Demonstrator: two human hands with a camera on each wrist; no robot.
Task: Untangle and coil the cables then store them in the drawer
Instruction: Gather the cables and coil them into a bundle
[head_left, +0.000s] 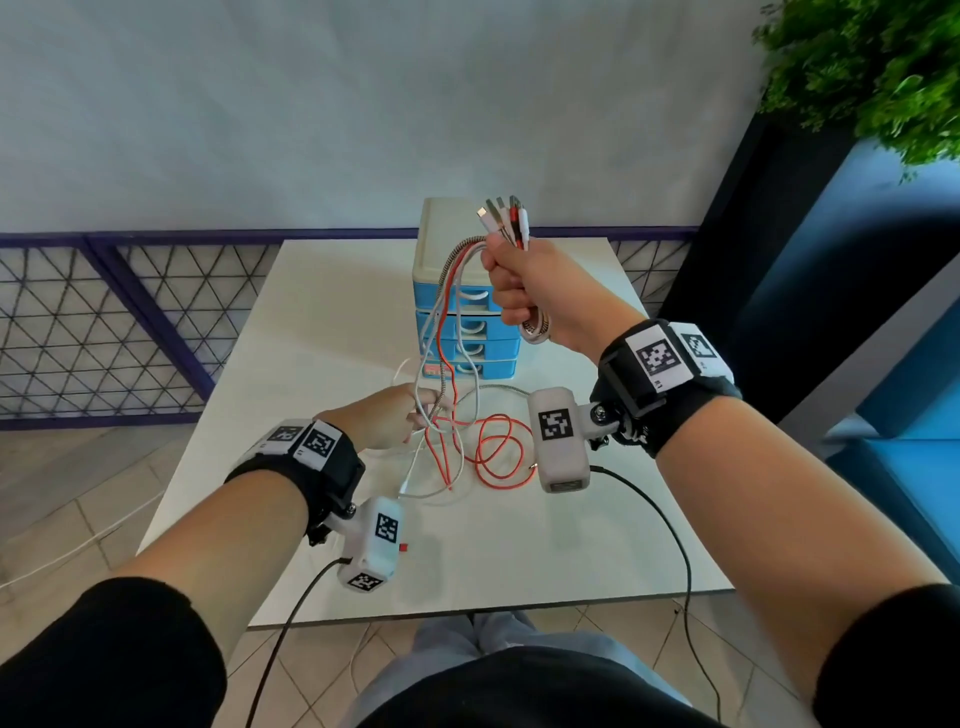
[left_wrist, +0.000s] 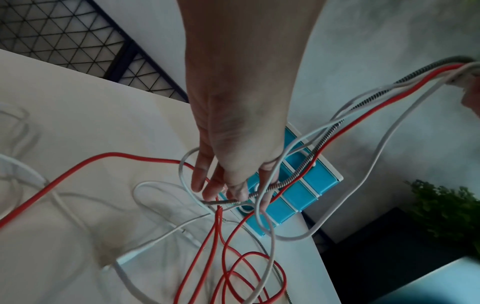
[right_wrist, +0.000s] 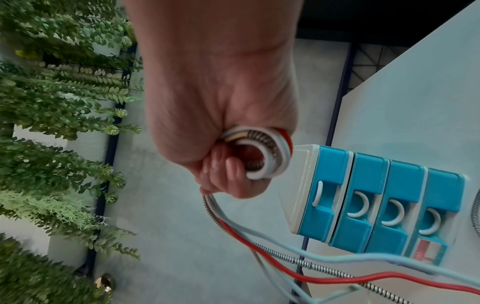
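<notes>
The left hand (head_left: 387, 418) hangs low over the table (head_left: 311, 322), fingers loosely curled down into the cables (head_left: 447, 332) and hooking the strands where they cross. I cannot tell whether it pinches one cable or only combs through them. If it pulls down while the crossing sits below its fingers, the knot could tighten rather than slide out, and the red cable (head_left: 496, 452), lying in loops on the table, could drag and snag on the white ones.

Behind the strands stands the drawer unit (head_left: 465, 312), all four drawers closed. A hard tug could swing the cables against it.

The right hand (head_left: 535, 291) is raised in a tight fist around the gathered plug ends and a small coil. Should its grip ease, the coil could spring open.

The tangle itself is hard to read: which cable passes over which is unclear. The number of cables is uncertain too. Part of the slack lies hidden behind the wrist cameras.
</notes>
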